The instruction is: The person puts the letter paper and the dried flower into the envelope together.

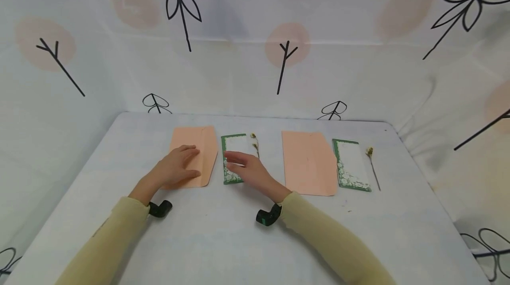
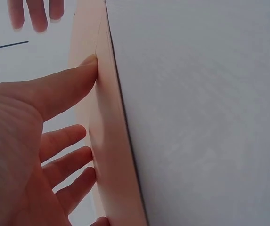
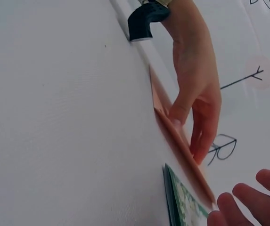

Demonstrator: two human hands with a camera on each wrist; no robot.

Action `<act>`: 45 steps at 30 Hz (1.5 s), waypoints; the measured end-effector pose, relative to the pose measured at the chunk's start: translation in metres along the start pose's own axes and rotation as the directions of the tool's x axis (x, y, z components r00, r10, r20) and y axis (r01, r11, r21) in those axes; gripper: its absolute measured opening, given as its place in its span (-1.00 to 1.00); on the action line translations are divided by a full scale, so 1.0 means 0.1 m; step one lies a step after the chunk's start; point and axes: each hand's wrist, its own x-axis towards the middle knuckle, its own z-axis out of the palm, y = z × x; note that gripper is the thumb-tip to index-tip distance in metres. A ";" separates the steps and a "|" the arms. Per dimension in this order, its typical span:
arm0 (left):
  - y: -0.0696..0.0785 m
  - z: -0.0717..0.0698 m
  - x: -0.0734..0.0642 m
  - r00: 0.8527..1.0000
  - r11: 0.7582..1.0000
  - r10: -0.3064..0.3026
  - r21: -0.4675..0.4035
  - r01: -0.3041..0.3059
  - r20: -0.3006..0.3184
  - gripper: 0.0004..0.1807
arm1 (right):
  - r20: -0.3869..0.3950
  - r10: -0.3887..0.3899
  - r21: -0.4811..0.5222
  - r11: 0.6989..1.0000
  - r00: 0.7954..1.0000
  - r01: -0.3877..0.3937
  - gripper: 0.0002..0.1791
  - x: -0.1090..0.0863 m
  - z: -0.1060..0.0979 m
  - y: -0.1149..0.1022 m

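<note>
My left hand rests on the left peach envelope, its thumb and fingertips spread and touching the paper. In the right wrist view that envelope lies under the left hand. Over the green-edged card beside it is my right hand, fingers extended and nothing held. The hand covers part of this card, whose floral corner shows in the right wrist view. A dried flower sprig lies along the card's right side, its lower stem hidden.
Farther right lie a second peach envelope, another green-bordered floral card and a dried flower with a long stem. All are on a white table. A patterned white cloth hangs behind the table.
</note>
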 end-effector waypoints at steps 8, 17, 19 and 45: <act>0.02 -0.01 0.00 1.000 1.000 -0.012 0.006 0.012 0.008 -0.19 | 0.008 0.011 0.012 1.000 1.000 -0.011 -0.50 0.15 0.14 -0.04; 0.04 -0.03 0.00 1.000 1.000 0.000 0.011 0.000 0.009 -0.18 | 0.024 -0.036 0.002 0.999 0.999 0.036 -0.45 0.33 0.25 -0.06; 0.04 -0.03 0.00 1.000 1.000 0.002 0.019 -0.002 0.008 -0.18 | 0.023 -0.039 -0.024 0.999 0.999 0.039 -0.44 0.37 0.28 -0.06; 0.04 -0.03 -0.01 1.000 1.000 0.009 0.014 -0.009 0.009 -0.19 | 0.246 0.107 -0.831 0.534 0.963 0.153 -0.21 0.58 0.51 -0.09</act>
